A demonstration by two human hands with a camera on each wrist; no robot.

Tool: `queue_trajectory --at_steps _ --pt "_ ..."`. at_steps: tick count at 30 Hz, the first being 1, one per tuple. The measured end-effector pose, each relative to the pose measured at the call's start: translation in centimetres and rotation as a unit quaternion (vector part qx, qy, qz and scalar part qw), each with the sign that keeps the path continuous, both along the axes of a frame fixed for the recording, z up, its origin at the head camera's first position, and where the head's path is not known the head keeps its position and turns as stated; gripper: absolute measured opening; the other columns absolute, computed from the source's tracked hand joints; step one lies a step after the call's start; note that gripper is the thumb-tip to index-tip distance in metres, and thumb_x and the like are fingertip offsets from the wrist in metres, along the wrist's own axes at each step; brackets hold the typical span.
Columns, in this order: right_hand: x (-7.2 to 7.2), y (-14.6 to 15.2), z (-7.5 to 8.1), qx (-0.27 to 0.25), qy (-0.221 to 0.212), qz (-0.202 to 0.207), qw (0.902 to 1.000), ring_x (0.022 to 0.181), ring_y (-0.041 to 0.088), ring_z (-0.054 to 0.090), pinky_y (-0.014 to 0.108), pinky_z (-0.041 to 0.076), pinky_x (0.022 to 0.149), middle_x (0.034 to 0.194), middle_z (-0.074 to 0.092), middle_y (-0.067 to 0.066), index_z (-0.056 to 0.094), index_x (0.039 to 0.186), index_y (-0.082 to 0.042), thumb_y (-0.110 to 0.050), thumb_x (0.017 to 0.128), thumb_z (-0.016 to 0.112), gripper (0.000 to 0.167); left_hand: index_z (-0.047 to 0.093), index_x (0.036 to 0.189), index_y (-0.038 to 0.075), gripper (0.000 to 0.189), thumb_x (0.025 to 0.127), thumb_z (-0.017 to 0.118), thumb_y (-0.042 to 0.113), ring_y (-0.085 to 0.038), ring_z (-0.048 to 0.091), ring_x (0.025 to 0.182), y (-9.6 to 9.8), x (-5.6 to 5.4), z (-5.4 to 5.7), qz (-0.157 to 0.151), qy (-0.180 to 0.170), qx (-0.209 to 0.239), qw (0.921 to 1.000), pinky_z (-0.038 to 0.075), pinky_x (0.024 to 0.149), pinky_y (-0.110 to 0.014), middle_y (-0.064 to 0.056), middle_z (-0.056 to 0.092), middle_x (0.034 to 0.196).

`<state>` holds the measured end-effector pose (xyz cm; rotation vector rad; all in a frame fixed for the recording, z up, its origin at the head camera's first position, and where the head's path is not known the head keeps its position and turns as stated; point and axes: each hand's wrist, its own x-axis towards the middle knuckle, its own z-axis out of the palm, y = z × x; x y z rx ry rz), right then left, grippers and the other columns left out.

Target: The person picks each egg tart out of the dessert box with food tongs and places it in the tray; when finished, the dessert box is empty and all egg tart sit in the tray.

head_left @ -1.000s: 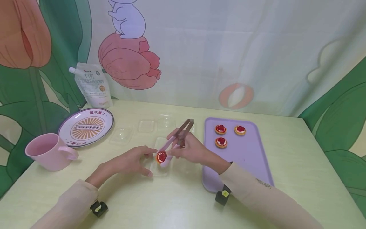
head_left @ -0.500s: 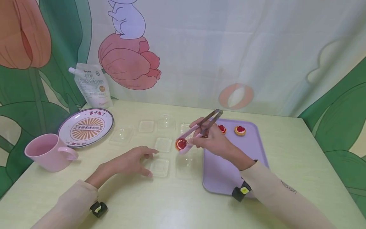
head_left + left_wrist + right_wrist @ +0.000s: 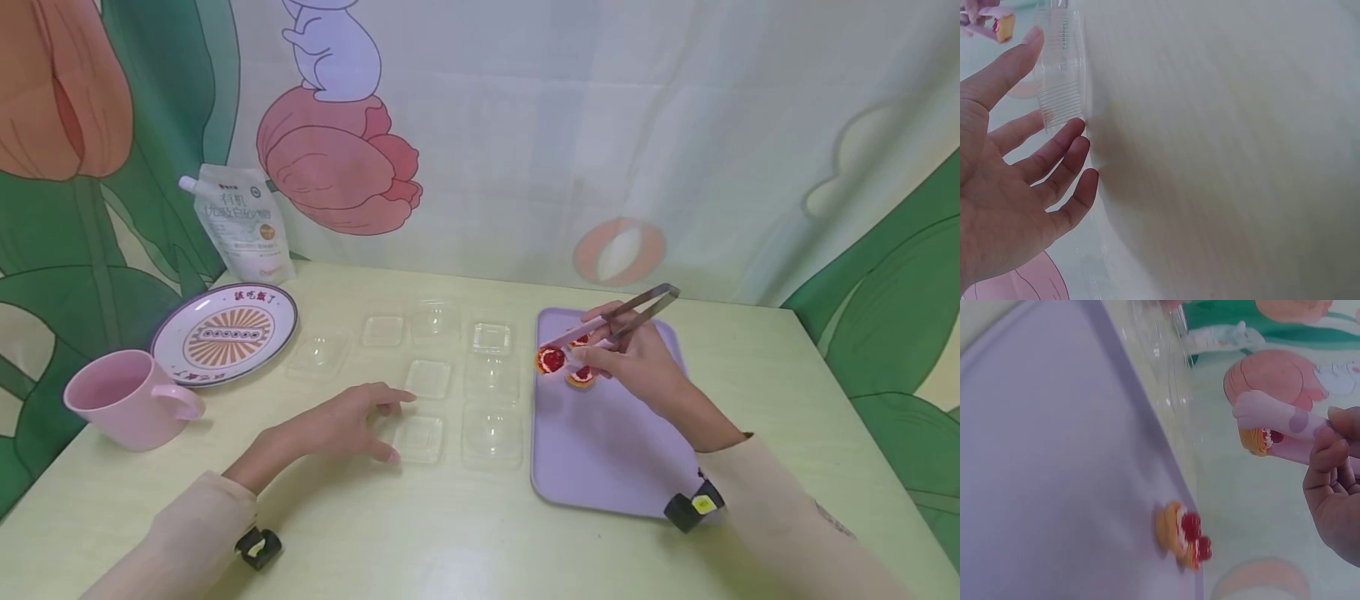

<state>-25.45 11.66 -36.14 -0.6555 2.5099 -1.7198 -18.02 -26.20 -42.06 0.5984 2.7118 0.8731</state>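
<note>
My right hand holds a pair of metal tongs with pink paw-shaped tips. Between those tips is a small red-topped tart, held up over the left edge of the purple tray. In the right wrist view the gripped tart hangs apart from the tarts lying on the tray. My hand and the tongs partly cover those tarts in the head view. My left hand rests beside a small clear plastic box, fingers loosely spread; whether the fingertips touch it I cannot tell.
Several clear plastic boxes and lids stand between the left hand and the tray. At the left are a pink mug, a patterned plate and a white spouted pouch. A printed curtain hangs behind the table.
My right hand has moved right with the tongs and the tart, from above the clear boxes to over the tray's left edge. The left hand stays put.
</note>
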Motion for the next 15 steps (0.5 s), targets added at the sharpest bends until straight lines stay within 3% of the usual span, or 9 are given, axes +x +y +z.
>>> queue_trajectory --at_steps 8,15 --pt "-0.5 3.7 -0.6 -0.015 0.005 -0.040 0.9991 0.055 0.005 0.058 0.019 0.051 0.052 0.073 0.062 -0.008 0.056 0.115 0.004 0.002 0.087 0.071 0.032 0.056 0.136 0.000 0.076 0.071 0.090 0.023 -0.027 0.059 0.108 -0.2 0.1 -0.1 -0.004 0.001 0.010 0.9999 0.046 0.101 -0.049 -0.010 0.064 0.110" --pt "-1.2 6.5 -1.7 -0.003 0.008 -0.069 0.9976 0.056 0.007 0.057 0.020 0.051 0.053 0.074 0.066 -0.011 0.057 0.110 -0.010 -0.003 0.089 0.072 0.026 0.056 0.138 0.002 0.078 0.072 0.090 0.025 -0.026 0.058 0.109 -0.2 0.1 0.0 -0.002 -0.005 0.010 0.9999 0.046 0.101 -0.049 -0.009 0.064 0.111"
